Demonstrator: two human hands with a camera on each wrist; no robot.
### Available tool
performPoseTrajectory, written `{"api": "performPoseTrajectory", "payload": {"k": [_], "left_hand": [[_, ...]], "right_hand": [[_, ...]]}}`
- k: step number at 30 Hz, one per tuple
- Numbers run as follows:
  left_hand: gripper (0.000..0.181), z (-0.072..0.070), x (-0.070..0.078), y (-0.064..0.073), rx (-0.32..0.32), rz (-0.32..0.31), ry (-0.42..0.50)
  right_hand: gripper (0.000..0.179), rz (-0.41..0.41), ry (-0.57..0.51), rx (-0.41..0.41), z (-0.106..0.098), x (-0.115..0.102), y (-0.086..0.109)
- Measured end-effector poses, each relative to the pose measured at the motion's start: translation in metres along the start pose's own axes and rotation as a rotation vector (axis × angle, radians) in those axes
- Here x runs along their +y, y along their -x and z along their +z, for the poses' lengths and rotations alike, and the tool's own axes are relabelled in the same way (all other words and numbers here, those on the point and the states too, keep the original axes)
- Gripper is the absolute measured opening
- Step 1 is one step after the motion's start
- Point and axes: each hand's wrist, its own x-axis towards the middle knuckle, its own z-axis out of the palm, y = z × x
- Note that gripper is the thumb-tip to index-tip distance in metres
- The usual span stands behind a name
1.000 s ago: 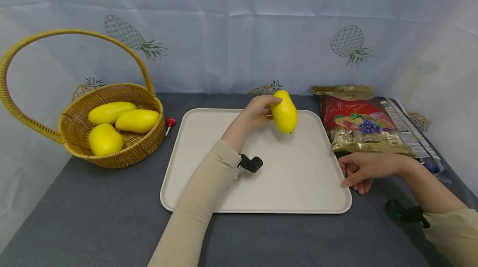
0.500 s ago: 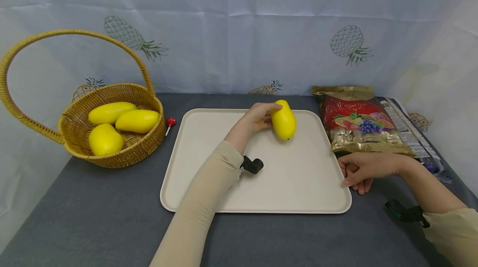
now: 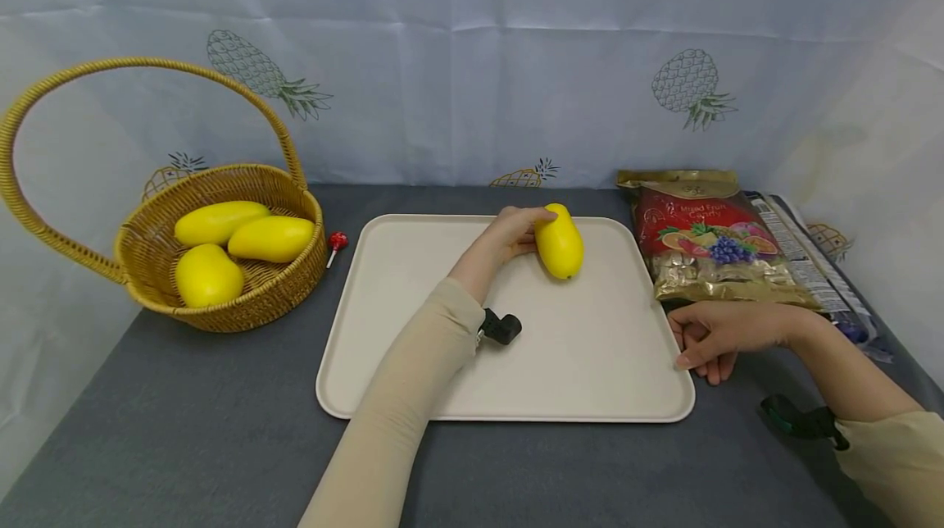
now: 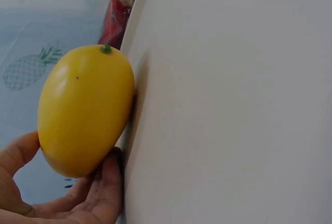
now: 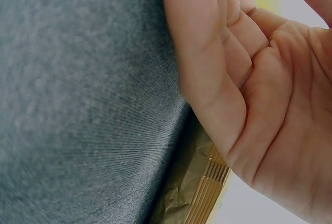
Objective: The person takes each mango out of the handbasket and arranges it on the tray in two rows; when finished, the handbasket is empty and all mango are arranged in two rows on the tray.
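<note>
Yellow and smooth, an egg-shaped fruit [image 3: 561, 245] is pinched between thumb and fingers of the left hand [image 3: 509, 233], on or just above the flat cream tray [image 3: 583, 348]. Loosely curled, the right hand [image 3: 726, 338] rests at its right edge; leftward, a woven basket [image 3: 251, 317] holds three yellow mangoes [image 3: 271, 239].

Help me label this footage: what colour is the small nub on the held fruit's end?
Green; the nub shows best in the left wrist view.
</note>
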Motion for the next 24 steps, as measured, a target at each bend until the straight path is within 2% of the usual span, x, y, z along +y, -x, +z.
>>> {"api": "performPoseTrajectory", "payload": {"k": [4, 10, 15, 24], "left_hand": [[0.061, 0.0003, 0.0027, 0.0014, 0.025, -0.014, -0.039], [0.058, -0.0010, 0.0047, 0.0009, 0.027, -0.022, -0.054], [0.054, -0.0019, 0.0038, -0.0021, 0.032, 0.012, -0.081], [0.046, -0.0057, 0.0021, 0.0009, 0.050, 0.092, -0.161]], "right_hand": [[0.020, -0.006, -0.009, -0.013, -0.0007, -0.0002, 0.0002], [0.020, -0.009, -0.018, -0.023, -0.0014, -0.0009, 0.0004], [0.019, -0.002, 0.002, -0.021, -0.0011, -0.0016, 0.0007], [0.019, 0.013, 0.010, -0.014, -0.0009, -0.0030, 0.0008]]}}
